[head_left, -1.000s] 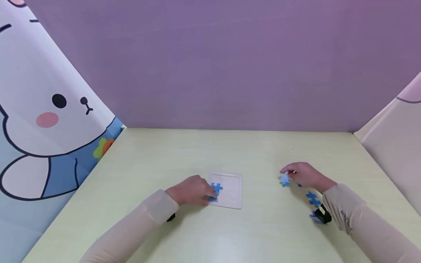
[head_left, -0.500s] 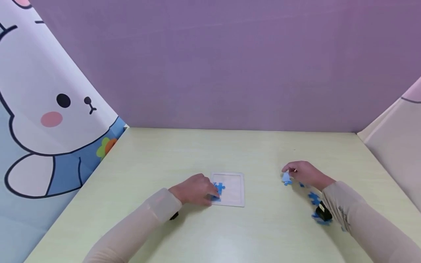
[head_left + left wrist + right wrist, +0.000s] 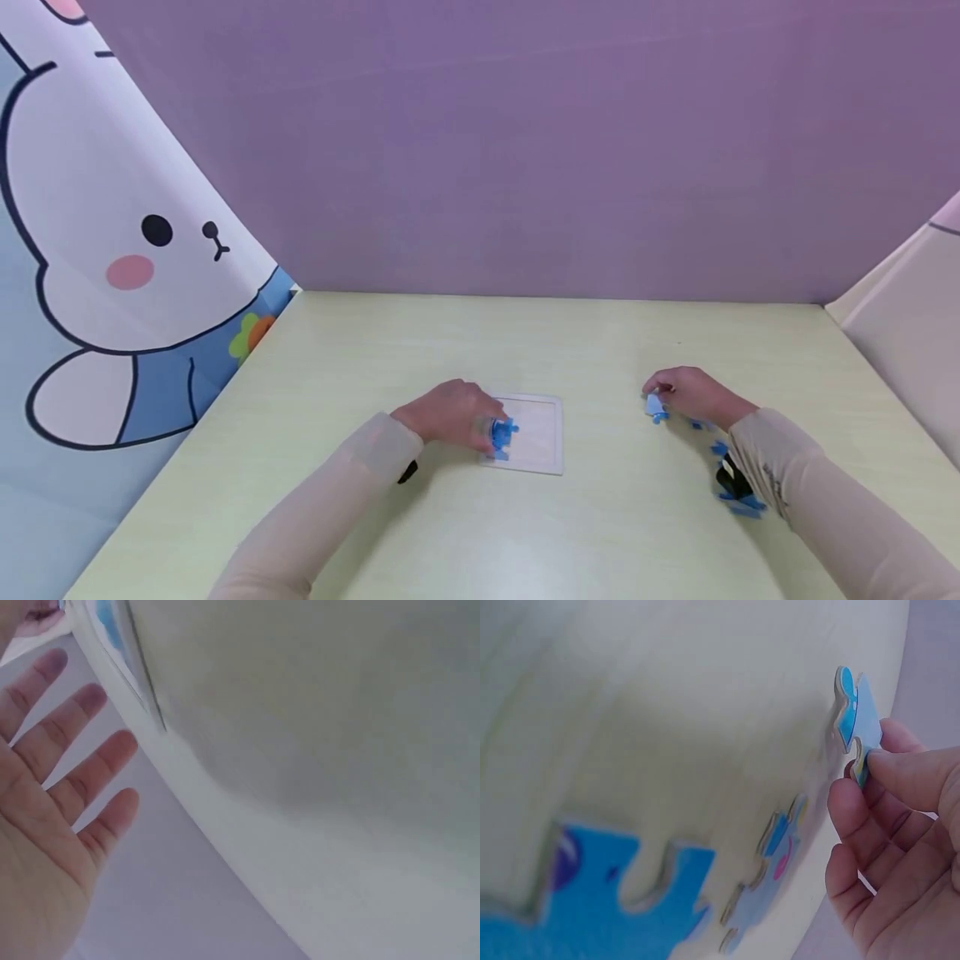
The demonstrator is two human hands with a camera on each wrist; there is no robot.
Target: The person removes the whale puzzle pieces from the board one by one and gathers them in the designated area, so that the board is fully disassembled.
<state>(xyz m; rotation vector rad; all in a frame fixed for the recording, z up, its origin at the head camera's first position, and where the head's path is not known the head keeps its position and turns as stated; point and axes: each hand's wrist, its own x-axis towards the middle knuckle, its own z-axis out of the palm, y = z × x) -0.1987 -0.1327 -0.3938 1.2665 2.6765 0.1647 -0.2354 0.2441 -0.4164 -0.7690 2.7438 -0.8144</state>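
My left hand point(image 3: 453, 414) is over the left edge of a white square puzzle tray point(image 3: 558, 433). Blue jigsaw pieces point(image 3: 504, 433) lie along the tray's left side, partly covered by this hand. In the left wrist view its fingers point(image 3: 64, 731) are spread and nearly straight, holding nothing; the thumb is not visible there. Off to the right, my right hand point(image 3: 693, 395) pinches a light-blue jigsaw piece point(image 3: 866, 712) by one end, between thumb and fingers. That piece looks tilted, close to the tabletop.
Several loose jigsaw pieces point(image 3: 744, 506) lie under and beside the right wrist. One is a large blue piece point(image 3: 615, 892), another a pale piece with a pink mark point(image 3: 769, 877). A purple backdrop point(image 3: 555, 150) stands behind the pale table point(image 3: 585, 533).
My left hand's fingers have drawn back from the pieces in the tray, uncovering more blue. The right hand keeps its pinch on the light-blue jigsaw piece. The view has shifted slightly.
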